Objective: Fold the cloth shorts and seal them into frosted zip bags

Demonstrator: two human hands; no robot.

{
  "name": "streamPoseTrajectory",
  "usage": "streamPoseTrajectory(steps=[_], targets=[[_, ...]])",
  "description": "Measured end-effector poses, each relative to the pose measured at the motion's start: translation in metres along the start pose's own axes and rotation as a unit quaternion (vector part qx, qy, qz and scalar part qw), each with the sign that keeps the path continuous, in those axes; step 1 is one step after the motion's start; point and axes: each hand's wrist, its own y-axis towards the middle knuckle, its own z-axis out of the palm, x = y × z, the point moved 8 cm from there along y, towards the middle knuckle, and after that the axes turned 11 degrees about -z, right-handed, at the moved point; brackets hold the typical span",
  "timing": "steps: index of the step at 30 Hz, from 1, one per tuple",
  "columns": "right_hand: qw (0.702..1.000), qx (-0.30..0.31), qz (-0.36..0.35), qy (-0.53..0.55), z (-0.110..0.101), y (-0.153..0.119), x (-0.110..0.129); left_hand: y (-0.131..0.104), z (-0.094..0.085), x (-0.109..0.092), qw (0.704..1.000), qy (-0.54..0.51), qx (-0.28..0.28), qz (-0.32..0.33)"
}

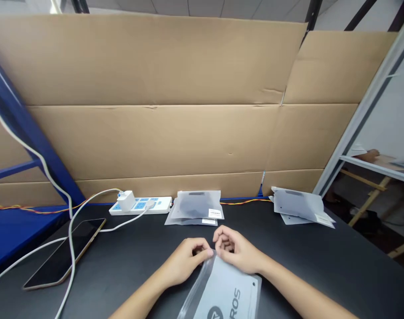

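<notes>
A frosted plastic zip bag [226, 285] with dark printed lettering and a small round hole lies at the front middle, its lower part cut off by the frame edge. My left hand [191, 261] pinches the bag's top corner between thumb and curled fingers. Right beside it, my right hand [237, 250] has its thumb on the same edge, with its fingers curled over. The two hands nearly meet at this corner. What the bag holds, if anything, cannot be made out.
Similar bags with white labels lie stacked at the back middle [197, 207] and back right [300, 206]. A white power strip [158, 205] with chargers stands back left. A phone [67, 252] lies at left under a white cable [71, 239]. Cardboard [155, 141] walls the back.
</notes>
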Motion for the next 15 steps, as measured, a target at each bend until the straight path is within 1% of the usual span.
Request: streamPoseTrajectory(steps=[2, 3, 5, 6, 8, 11, 13, 15], targets=[[1.000, 0.027, 0.005, -0.013, 0.007, -0.001, 0.002, 0.001, 0.002, 0.002, 1.000, -0.006, 0.006, 0.004], [0.999, 0.030, 0.003, -0.021, 0.010, -0.001, 0.003, 0.002, 0.003, 0.002, 1.000, -0.013, 0.013, 0.006], [0.999, 0.014, -0.010, -0.027, 0.012, -0.001, 0.005, 0.002, 0.004, 0.001, 0.999, -0.026, 0.030, 0.010], [0.999, -0.008, -0.018, -0.025, 0.009, 0.000, 0.006, 0.002, 0.004, 0.000, 0.999, -0.027, 0.037, 0.010], [0.997, -0.066, -0.031, -0.025, -0.005, 0.001, 0.005, 0.002, 0.003, -0.003, 0.999, -0.011, 0.045, 0.006], [0.989, -0.140, -0.042, -0.038, -0.040, 0.001, 0.003, -0.001, 0.000, -0.010, 0.999, 0.033, 0.043, 0.004], [0.984, -0.164, -0.045, -0.046, -0.062, -0.001, 0.004, -0.003, -0.002, -0.015, 0.998, 0.064, 0.029, 0.009], [0.981, -0.179, -0.044, -0.058, -0.078, -0.003, 0.005, -0.005, -0.005, -0.019, 0.995, 0.094, 0.014, 0.015]])
